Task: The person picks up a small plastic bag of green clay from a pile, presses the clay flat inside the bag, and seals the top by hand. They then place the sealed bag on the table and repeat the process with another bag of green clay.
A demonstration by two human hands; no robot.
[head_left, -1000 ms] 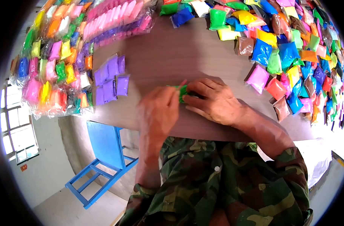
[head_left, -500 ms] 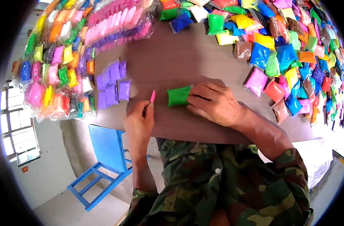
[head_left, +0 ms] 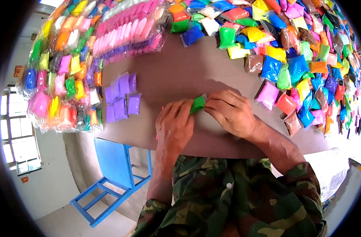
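Observation:
A small green packet lies at the middle of the table's near side, most of it hidden under my left hand. My left hand is closed over its left part, fingers bent down on it. Slivers of a thin pink object peek out along that hand's left side; its kind cannot be made out. At the packet's right end, the thumb and fingers of my right hand are pinched together on the clear edge. Several purple packets lie in two rows left of my hands.
Loose packets in many colours are heaped across the table's right and far side. Clear bags of sorted packets and a bag of pink ones stand at the left. A blue chair is beyond the near edge of the brown table.
My left hand has moved right and closed over the green packet; the pink object it held up is now mostly hidden. My right hand has shifted slightly, to the packet's right edge.

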